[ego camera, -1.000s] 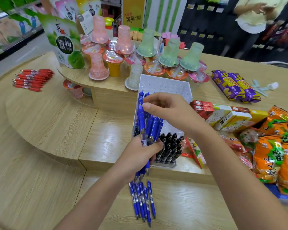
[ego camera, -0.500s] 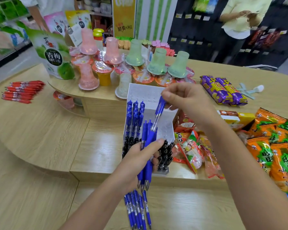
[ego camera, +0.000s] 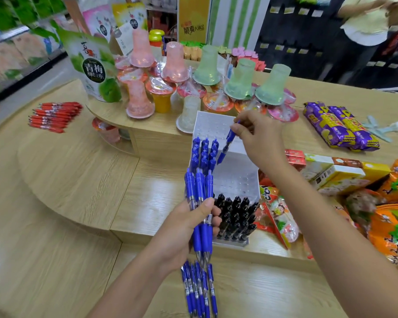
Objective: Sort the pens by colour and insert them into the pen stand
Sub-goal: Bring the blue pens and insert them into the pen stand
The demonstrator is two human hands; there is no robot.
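Right hand (ego camera: pixel 259 136) lowers blue pen (ego camera: pixel 226 144) (tilted) — into stand (ego camera: pixel 237 177).

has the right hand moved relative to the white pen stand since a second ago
Yes. The right hand carried one blue pen from the stand's left side rightward, toward the white perforated pen stand's middle holes.

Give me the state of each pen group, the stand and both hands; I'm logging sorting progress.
Pen stand: partly filled, middle holes empty.
Black pens: seated in the near rows.
Blue pens in stand: seated along the far left.
Single blue pen: tilted, tip at the stand.
Right hand: pinching that pen.
Left hand: gripping a blue bundle.
Loose blue pens: lying on the table.
Red pens: piled, unsorted.
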